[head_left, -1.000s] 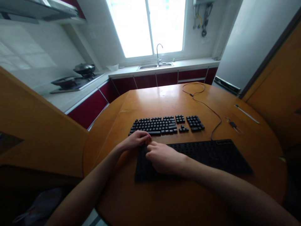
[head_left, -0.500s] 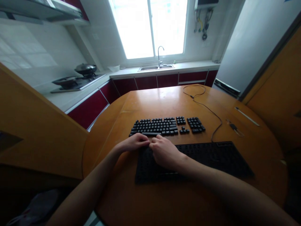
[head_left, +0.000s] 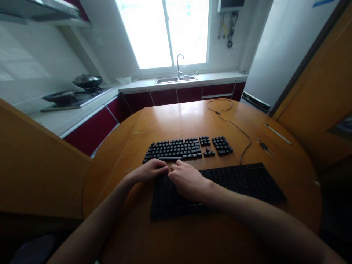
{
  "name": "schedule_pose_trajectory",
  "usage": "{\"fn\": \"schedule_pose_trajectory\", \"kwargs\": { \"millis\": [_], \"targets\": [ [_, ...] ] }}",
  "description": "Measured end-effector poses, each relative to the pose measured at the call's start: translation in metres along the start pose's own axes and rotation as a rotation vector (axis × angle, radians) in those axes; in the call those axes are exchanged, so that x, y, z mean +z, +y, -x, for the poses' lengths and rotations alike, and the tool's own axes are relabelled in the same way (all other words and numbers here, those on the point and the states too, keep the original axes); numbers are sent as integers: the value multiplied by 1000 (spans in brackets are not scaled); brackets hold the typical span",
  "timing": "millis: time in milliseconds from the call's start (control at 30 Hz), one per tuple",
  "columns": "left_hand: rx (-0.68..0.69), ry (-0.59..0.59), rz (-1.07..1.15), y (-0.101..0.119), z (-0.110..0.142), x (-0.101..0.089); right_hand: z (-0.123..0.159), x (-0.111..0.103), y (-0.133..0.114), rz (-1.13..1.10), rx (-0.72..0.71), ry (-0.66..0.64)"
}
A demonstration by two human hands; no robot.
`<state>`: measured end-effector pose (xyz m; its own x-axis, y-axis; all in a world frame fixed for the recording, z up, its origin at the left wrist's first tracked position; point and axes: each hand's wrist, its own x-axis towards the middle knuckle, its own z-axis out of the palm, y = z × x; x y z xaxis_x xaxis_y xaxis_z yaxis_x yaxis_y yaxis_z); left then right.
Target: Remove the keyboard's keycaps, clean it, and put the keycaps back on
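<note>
A black keyboard base (head_left: 244,179) without keycaps lies on the wooden table in front of me. Beyond it, loose black keycaps (head_left: 176,148) are laid out in keyboard order, with the long space bar (head_left: 170,158) along their near edge. My left hand (head_left: 150,170) is at the base's far left corner, thumb and fingers pressed together. Close beside it, my right hand (head_left: 189,179) hovers over or rests on the left part of the base, its fingers curled in. Whatever the fingertips hold is too small or hidden to make out.
A cable (head_left: 236,123) runs from the base to the table's far edge. On the right lie a small dark tool with wire loops (head_left: 263,146) and a thin white stick (head_left: 277,134). A counter with a sink (head_left: 167,79) and a stove with pans (head_left: 88,80) stands beyond the table (head_left: 121,143).
The whole view has shifted, so the table and its things appear slightly further left. Both hands keep nearly the same place and pose at the base's far left corner.
</note>
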<state>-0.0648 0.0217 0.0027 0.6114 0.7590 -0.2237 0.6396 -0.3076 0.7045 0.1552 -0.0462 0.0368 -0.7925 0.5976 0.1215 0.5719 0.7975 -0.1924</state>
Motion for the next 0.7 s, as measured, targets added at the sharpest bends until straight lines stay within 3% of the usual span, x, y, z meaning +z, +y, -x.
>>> {"fn": "schedule_pose_trajectory", "kwargs": {
  "millis": [100, 333, 500, 600, 700],
  "targets": [
    [12, -10, 6, 1, -1, 0, -5, 6, 2, -73, -174, 20],
    [-26, 3, 24, 8, 1, -2, 7, -18, 11, -40, 77, -116],
    [12, -3, 24, 3, 0, -2, -1, -10, 11, -154, -120, -26],
    [27, -16, 35, -1, -1, -1, -4, -5, 12, -170, -173, -95],
    [-4, -24, 47, 0, -1, -1, 4, -17, 18, -123, -97, -202]
  ]
}}
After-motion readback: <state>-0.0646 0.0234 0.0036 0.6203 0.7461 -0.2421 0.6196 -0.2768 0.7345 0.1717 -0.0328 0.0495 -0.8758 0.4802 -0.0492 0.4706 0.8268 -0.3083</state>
